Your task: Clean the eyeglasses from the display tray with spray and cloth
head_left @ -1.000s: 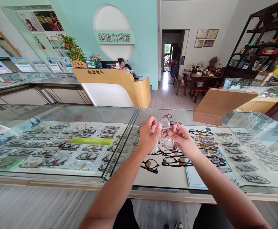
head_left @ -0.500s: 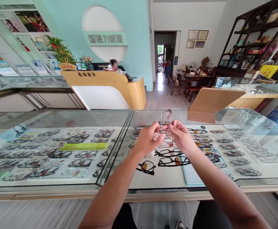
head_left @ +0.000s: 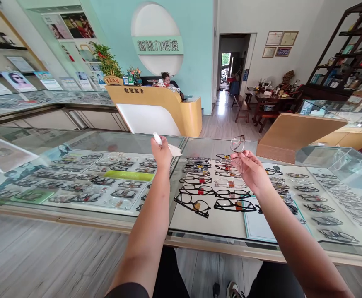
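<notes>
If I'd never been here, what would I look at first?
Probably the see-through glasses held up in the right hand above the glass counter, with a white cloth or tissue in the left hand. Then come the rows of spectacles inside the counter. Behind, a big white oval with lettering stands out on the turquoise wall.

Clear, shiny eyeglasses [head_left: 237, 143] contrast with a matt white wipe [head_left: 174, 151], cloth or paper unclear, at a display case [head_left: 131, 142] of smooth, reflective glass. Glossy black frames [head_left: 234, 205] look plastic; the board [head_left: 302, 131] is matt brown, the grey flooring [head_left: 59, 256] wood-grained.
</notes>
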{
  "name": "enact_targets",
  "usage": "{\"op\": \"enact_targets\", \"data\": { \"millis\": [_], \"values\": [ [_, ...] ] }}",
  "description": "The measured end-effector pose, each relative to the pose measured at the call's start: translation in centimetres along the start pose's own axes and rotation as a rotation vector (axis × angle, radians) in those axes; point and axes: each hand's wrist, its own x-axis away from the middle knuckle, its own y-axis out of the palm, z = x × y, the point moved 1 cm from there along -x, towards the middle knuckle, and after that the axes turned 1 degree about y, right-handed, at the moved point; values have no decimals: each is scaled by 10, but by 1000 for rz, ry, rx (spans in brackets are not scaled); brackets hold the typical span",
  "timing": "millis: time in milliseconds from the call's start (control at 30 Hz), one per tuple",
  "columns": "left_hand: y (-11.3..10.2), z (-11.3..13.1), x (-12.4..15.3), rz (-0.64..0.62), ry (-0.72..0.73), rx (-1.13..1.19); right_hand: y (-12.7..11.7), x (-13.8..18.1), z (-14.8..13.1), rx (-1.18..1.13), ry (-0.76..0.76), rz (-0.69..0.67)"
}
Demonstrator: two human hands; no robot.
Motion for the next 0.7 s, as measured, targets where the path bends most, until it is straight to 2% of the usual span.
{"op": "enact_targets", "data": {
  "millis": [133,367,700],
  "values": [
    [-1,-18,-1,23,10,-183,-1,0,0,17,15,-6],
    [20,-44,10,-144,-92,-379,-3,-2,2,2,27,7],
    [25,-48,22,-370,-88,-434,-2,0,2,-1,40,12]
  ]
}}
